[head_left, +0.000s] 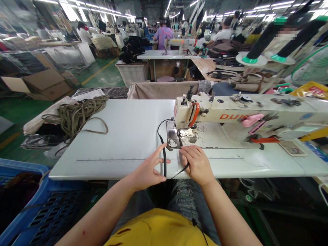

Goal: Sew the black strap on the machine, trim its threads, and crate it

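A narrow black strap (pixel 164 164) loops from the sewing machine (pixel 205 112) down across the white table. My left hand (pixel 148 169) has its fingers spread against the strap's left stretch. The index fingertip touches it higher up, the middle finger crosses it, and the thumb tip is at its lower bend near the table edge. My right hand (pixel 197 164) is closed in a pinch on the other stretch of strap, just in front of the presser foot and needle plate (pixel 188 133). What lies inside the right fingers is partly hidden.
Olive webbing (pixel 77 114) lies heaped at the table's left end, one loop reaching onto the tabletop. A blue crate (pixel 48 191) stands at lower left. Black thread cones (pixel 263 41) rise at right. A fabric-lined bin (pixel 164 91) sits behind the table; people work beyond.
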{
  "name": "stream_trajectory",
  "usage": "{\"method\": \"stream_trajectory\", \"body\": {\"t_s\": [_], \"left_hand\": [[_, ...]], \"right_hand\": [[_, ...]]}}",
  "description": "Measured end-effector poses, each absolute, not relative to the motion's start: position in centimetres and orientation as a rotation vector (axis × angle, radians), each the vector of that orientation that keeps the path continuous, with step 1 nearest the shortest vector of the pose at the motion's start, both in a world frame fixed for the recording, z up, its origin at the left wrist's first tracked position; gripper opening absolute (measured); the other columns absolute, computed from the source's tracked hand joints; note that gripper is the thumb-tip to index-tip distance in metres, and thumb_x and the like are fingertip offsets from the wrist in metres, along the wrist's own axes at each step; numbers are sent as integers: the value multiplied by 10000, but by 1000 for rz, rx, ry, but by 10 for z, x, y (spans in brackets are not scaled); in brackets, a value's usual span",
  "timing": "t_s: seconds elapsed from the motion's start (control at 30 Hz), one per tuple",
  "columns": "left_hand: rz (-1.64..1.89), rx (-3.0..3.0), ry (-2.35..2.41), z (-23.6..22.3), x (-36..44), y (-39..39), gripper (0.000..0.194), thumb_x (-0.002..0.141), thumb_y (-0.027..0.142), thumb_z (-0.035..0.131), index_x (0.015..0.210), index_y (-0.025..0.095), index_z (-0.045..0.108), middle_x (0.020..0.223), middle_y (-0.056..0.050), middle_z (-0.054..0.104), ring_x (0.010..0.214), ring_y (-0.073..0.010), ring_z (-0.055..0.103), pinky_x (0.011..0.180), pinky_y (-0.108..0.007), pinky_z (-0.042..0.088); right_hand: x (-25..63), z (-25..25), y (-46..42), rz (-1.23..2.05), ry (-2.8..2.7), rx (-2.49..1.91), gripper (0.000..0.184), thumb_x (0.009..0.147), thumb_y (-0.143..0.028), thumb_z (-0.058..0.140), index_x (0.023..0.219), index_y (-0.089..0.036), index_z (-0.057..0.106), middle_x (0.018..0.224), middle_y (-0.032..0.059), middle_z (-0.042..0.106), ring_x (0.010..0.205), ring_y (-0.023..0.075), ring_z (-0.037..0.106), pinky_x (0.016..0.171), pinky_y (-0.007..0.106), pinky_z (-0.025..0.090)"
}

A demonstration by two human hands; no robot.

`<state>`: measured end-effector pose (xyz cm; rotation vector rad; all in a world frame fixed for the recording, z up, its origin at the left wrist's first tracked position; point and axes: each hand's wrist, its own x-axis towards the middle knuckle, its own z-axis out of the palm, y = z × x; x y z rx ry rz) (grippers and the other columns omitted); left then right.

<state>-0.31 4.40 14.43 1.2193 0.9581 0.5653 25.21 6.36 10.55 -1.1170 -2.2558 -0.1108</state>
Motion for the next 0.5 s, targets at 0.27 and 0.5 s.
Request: {"method": "stream_trajectory", "body": {"t_s": [0.27,0.5], "left_hand": [[683,1213,964,146,4,45,1242,694,60,734,1691,294,31,1505,-233,489,1406,-383,515,603,-161,583],[659,1177,976,147,5,44,1277,671,40,740,1694,292,19,1406,-234,580,1256,-351,648,585,-167,559]], "right_hand": [[253,104,64,-96,-2255,-1126,287,1057,-221,481,1188,-179,733,1208,115,740,1117,271,663,1061,508,499],[253,104,64,-112,-2245,-1124,277,1059,-220,486,1175,-170,732,1197,109,747,1098,268,670,1053,499,503]]}}
